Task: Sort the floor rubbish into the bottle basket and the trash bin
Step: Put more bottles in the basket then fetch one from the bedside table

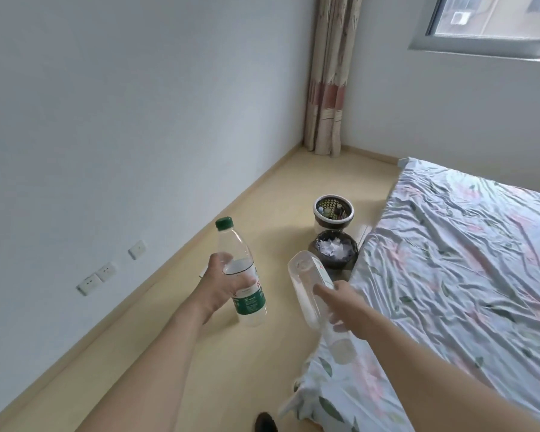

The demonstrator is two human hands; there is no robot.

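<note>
We stand in a bedroom, both bare arms stretched forward, a plastic bottle in each hand. Our left hand [223, 283] wraps its fingers round the middle of a green bottle [242, 275], which is upright with its cap on and a little water inside. Our right hand [345, 302] curls round a clear bottle [317, 302] that is tipped over, base pointing ahead and neck toward us; the fingertips are hidden behind it, so we cannot tell how tightly they close.

Ahead on the floor [262, 198], beside the bed [449, 260], stand two containers touching or nearly so. The farther one is the basket [333, 212], a perforated tub already holding a few bottles. The nearer is the bin [333, 249], dark-lined and full of crumpled white paper.

Both bottles are held out toward these, likely so each can drop into the basket. The bin sits in front of it, so we judge the reach must pass over the bin.
</note>
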